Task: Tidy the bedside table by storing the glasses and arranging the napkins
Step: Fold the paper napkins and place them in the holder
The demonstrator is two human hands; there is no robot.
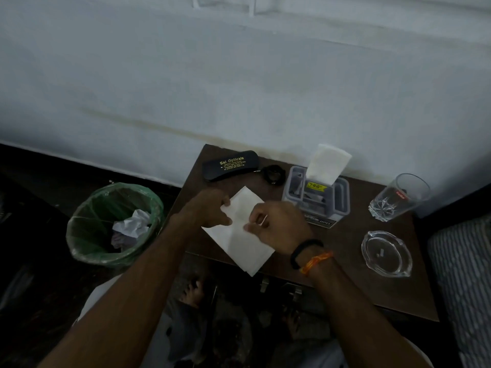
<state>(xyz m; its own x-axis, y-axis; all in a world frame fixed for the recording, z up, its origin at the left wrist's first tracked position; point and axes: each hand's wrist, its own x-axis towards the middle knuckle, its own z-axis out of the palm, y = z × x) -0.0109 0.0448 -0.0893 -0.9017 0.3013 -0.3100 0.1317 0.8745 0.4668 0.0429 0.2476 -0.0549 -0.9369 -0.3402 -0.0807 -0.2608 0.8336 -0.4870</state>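
Mid-fold at the bedside table (345, 261): left hand (212, 208) and right hand (276, 224) both pinching a white napkin (239, 240), hanging over the front edge. Behind, closed black glasses case (229, 165), glasses apparently inside, though not visible in dim light; napkin holder (317, 195) with one sheet standing. Risk ahead: thin paper tearing or folding crooked under uneven pull, or slipping toward the green-lined bin (114, 224).

A dim room: pale painted wall (239, 88) with a stained lower band, dark floor (32, 208), brown wooden bedside table (372, 282) against it.
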